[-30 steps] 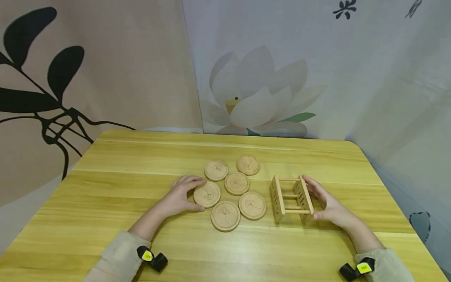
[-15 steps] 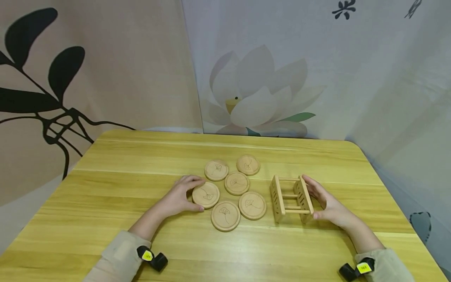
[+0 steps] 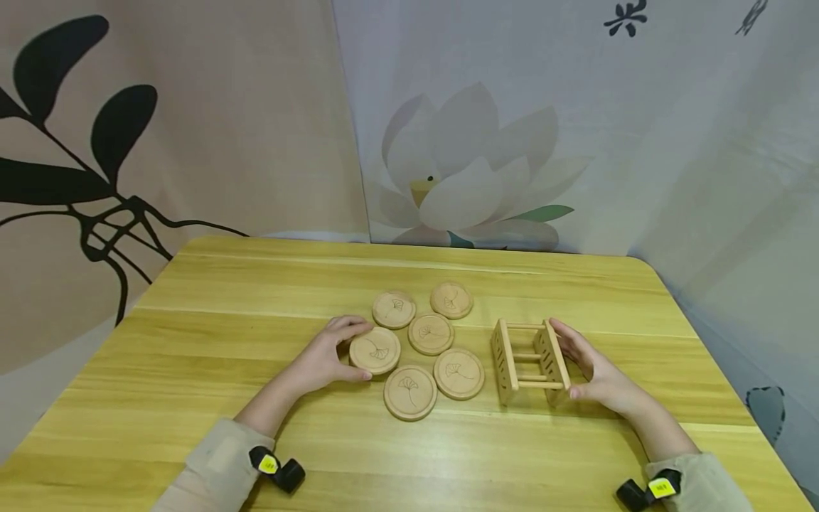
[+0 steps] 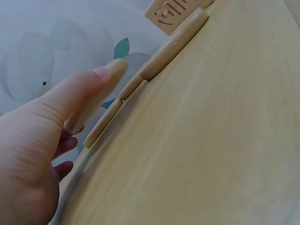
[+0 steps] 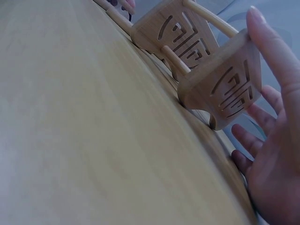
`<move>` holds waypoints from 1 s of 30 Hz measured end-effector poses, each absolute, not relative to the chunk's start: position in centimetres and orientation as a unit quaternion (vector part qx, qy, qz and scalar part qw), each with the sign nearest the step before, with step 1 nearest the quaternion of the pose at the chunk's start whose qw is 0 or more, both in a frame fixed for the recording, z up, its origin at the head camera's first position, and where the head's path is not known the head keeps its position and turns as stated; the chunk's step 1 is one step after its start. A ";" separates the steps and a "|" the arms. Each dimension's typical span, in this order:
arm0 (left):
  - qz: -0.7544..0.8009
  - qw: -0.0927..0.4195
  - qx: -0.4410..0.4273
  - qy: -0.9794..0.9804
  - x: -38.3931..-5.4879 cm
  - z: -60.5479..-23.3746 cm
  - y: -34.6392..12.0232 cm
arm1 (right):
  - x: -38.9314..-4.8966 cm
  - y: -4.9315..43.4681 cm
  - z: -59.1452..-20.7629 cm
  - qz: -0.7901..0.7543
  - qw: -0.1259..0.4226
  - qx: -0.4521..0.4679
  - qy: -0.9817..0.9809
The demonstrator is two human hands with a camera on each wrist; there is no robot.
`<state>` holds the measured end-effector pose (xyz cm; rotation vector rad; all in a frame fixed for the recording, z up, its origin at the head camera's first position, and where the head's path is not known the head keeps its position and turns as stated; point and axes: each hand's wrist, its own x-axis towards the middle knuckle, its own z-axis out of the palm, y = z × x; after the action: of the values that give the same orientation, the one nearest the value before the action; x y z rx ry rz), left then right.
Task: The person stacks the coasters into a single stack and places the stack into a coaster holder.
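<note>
No legible txt; yellow lbls [image 3: 268, 464] on both wrist cams [image 3: 290, 476] too sm. to read.

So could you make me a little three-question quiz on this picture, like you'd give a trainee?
1. How many round wooden discs show in the head view, counting any in a hand?
2. True or false: the left hand rests flat on the bare table, holding nothing.
3. What is the right hand at?
A) the farthest disc
B) the wooden rack
C) the printed flower

Key:
1. Six.
2. False: it holds the leftmost disc, raised above the others in the left wrist view.
3. B, at its right-hand side panel.
</note>
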<state>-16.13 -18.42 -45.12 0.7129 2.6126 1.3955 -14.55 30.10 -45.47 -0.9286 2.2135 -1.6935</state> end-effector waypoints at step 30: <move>0.482 0.064 0.275 0.829 -13.7 -44.1 -15.0 | -14.5 30.0 -45.3 -0.576 0.104 -0.316 0.747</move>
<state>-13.72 -14.97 -44.13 0.8297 2.5038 1.4569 -14.48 30.02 -45.33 -0.9319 2.2018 -1.6993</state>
